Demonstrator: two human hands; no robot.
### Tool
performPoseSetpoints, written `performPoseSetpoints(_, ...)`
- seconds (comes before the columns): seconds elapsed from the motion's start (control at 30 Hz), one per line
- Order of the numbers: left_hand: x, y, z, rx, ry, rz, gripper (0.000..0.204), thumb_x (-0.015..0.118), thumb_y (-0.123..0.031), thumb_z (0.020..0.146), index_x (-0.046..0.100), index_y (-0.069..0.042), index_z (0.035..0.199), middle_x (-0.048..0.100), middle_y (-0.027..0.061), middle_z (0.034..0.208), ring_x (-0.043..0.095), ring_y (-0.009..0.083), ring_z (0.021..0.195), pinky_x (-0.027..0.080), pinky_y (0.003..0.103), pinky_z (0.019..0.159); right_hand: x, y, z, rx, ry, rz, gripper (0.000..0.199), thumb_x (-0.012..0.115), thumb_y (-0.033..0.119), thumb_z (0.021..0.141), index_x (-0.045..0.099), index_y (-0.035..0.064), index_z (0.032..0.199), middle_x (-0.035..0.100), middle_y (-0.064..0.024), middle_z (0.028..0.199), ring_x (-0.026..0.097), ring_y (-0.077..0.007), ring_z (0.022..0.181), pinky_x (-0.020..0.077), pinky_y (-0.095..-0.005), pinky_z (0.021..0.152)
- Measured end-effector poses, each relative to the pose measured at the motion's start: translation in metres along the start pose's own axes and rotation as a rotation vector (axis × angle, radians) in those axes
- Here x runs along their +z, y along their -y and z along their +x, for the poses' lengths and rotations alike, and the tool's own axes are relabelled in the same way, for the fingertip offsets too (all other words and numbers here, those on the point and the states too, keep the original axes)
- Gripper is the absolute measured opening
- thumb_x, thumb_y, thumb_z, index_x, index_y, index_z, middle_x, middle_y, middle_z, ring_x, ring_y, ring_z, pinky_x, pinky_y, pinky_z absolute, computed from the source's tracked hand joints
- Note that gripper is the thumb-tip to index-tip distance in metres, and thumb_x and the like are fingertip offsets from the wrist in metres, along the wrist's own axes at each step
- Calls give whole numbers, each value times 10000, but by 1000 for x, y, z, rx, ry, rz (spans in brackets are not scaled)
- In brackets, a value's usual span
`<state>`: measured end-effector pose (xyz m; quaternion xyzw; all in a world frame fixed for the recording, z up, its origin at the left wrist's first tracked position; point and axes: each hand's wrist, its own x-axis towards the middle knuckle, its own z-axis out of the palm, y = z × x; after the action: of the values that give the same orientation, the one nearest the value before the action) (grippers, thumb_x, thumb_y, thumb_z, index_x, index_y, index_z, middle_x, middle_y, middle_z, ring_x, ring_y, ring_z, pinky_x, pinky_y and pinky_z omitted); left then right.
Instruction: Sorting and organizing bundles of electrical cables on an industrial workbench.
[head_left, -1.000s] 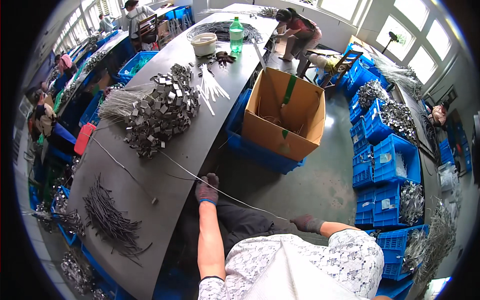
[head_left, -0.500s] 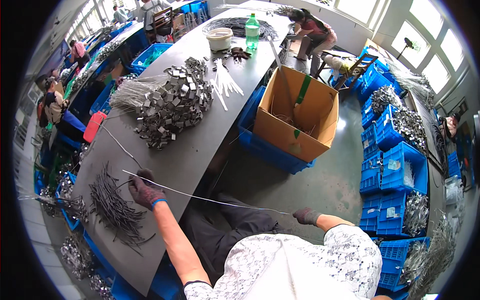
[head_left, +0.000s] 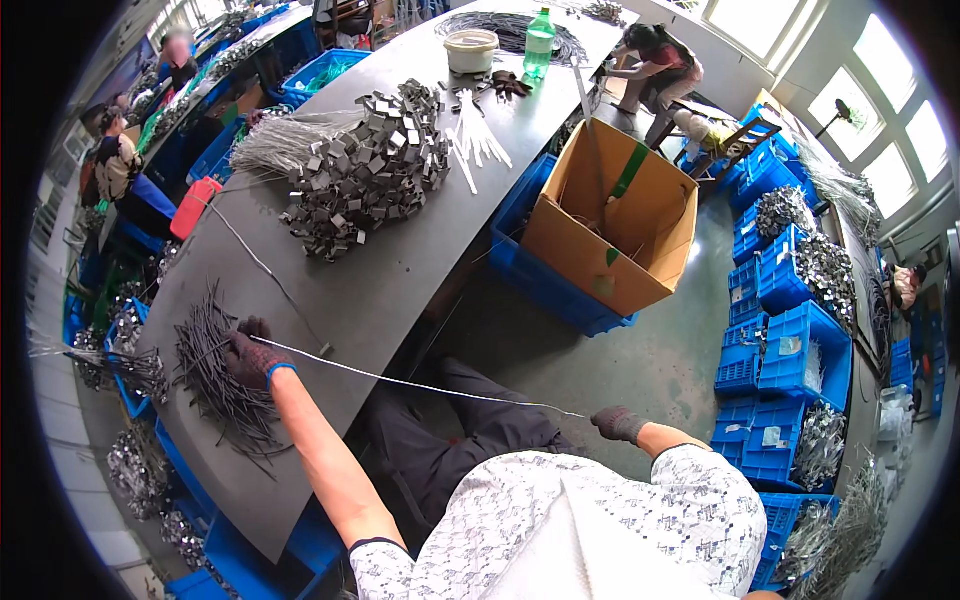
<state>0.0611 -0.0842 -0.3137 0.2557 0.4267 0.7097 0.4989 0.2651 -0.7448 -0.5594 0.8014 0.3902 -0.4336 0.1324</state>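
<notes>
Gloved left hand (head_left: 252, 357) at lower left of frame, fingers closed on one end of a thin pale wire (head_left: 420, 385), resting over a heap of dark wire pieces (head_left: 215, 380) on the long dark table (head_left: 400, 270). Wire runs taut, slanting down to the gloved right hand (head_left: 618, 424) at lower centre-right, off the table edge, fingers pinched together on the other end. Mid-table: pile of small grey metal clips (head_left: 365, 180). Right of the table, an open cardboard box (head_left: 612, 215) sits on a blue crate (head_left: 545, 275). Upper centre: white bowl (head_left: 471, 49), green bottle (head_left: 540, 40). Another person (head_left: 655, 60) bends at top right.
</notes>
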Motion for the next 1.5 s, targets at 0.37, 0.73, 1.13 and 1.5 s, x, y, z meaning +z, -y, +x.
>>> performPoseSetpoints(0.37, -30, 48, -34, -896, 715, -176, 88, 632, -153, 958, 674, -110, 1022, 714, 63, 917, 699, 210, 846, 604, 392, 776, -2, 5, -9, -24, 26, 8, 509, 493, 47, 827, 595, 101, 1323, 695, -191, 1113, 707, -346, 915, 551, -447, 760)
performPoseSetpoints(0.73, -13, 24, -54, -548, 694, 136, 123, 674, -203, 942, 657, -100, 1007, 698, 75, 865, 692, 226, 789, 592, 369, 714, -4, -9, 26, -76, 138, -138, 205, 561, 97, 805, 717, 26, 917, 701, -213, 995, 684, -379, 881, 520, -475, 725)
performPoseSetpoints(1.13, -30, 55, -127, -603, 744, 123, 216, 612, -205, 981, 607, -98, 1169, 718, 51, 952, 687, 170, 863, 568, 338, 792, -233, 240, 26, -783, -756, 344, 265, 592, 235, 919, 645, 110, 1146, 689, -185, 969, 675, -371, 872, 550, -419, 720)
performPoseSetpoints(1.5, -100, 65, -170, -361, 873, 404, 223, 708, -183, 920, 720, -25, 1077, 723, 38, 1034, 650, 101, 904, 524, 266, 828, -268, 351, 50, -773, -823, 924, 297, 527, 252, 996, 624, -28, 1025, 672, -180, 859, 666, -300, 800, 524, -396, 673)
